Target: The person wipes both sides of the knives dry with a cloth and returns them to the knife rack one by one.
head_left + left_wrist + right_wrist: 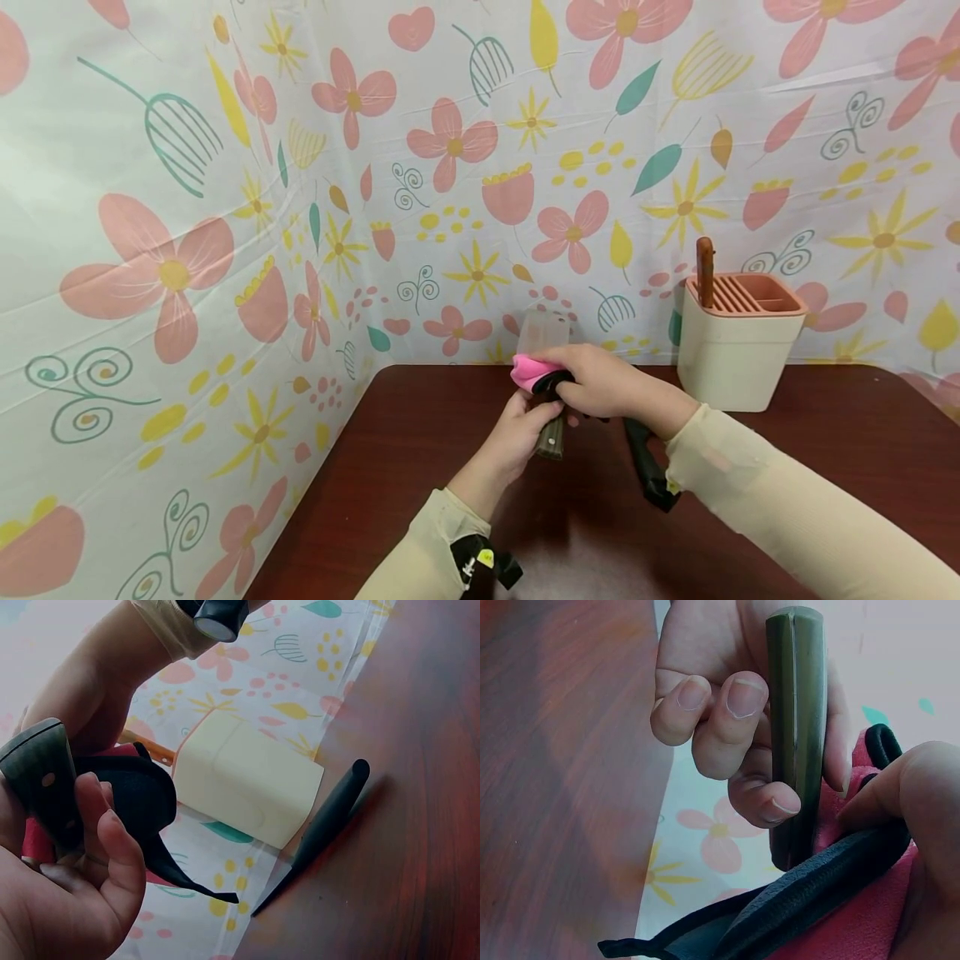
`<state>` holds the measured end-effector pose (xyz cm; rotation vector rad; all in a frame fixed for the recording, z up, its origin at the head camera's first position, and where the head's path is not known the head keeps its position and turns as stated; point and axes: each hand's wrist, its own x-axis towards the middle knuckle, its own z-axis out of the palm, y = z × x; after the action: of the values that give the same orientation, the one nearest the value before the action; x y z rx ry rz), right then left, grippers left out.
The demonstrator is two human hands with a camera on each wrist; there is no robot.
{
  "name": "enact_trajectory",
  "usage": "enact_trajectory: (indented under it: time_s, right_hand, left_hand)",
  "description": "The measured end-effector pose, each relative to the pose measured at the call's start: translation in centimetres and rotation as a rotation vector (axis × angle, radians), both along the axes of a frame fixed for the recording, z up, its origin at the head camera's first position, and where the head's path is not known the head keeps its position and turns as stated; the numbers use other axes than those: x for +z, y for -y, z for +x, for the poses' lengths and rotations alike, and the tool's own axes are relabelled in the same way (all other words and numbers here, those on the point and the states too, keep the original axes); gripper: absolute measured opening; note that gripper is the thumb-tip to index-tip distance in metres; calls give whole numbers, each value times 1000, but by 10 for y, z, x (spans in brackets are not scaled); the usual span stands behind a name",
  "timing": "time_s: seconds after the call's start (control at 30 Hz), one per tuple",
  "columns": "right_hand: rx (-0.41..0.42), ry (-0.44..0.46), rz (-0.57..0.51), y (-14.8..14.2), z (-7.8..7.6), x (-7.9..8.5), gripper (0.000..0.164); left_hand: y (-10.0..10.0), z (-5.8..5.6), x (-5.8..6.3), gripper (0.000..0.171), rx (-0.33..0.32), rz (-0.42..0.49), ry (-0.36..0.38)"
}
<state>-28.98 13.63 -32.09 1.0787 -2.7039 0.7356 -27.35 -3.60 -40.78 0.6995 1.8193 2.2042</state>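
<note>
A cleaver with a broad pale blade (pixel 542 327) points away from me, upright in the head view. Its dark riveted handle (pixel 551 442) lies in my left hand (pixel 513 437), whose fingers curl round it, as the right wrist view shows. Near the base of the blade, my right hand (pixel 603 382) grips a pink cloth (pixel 527 372) with a black edge and wraps it over the metal. In the right wrist view the black trim (pixel 810 896) hangs loose below the fingers. The cloth hides the lower part of the blade.
A cream knife block (pixel 731 362) with a pink slotted top stands at the back right, holding a wooden-handled knife (pixel 705 271). On the dark red table (pixel 442 400) lies a black-handled knife (pixel 330 817). Flowered sheeting (pixel 480 208) hangs behind and left.
</note>
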Motion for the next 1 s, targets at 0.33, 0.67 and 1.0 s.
enact_trajectory:
  time_s: [0.33, 0.67, 1.0]
  right_hand:
    - [-11, 1, 2, -1, 3, 0, 62]
    - [86, 41, -31, -10, 2, 7, 59]
    - [19, 43, -18, -22, -7, 44, 52]
  left_hand:
    - [1, -1, -1, 28, -12, -8, -8]
    - [1, 1, -1, 31, -3, -19, -1]
    - [2, 1, -1, 35, 20, -29, 63]
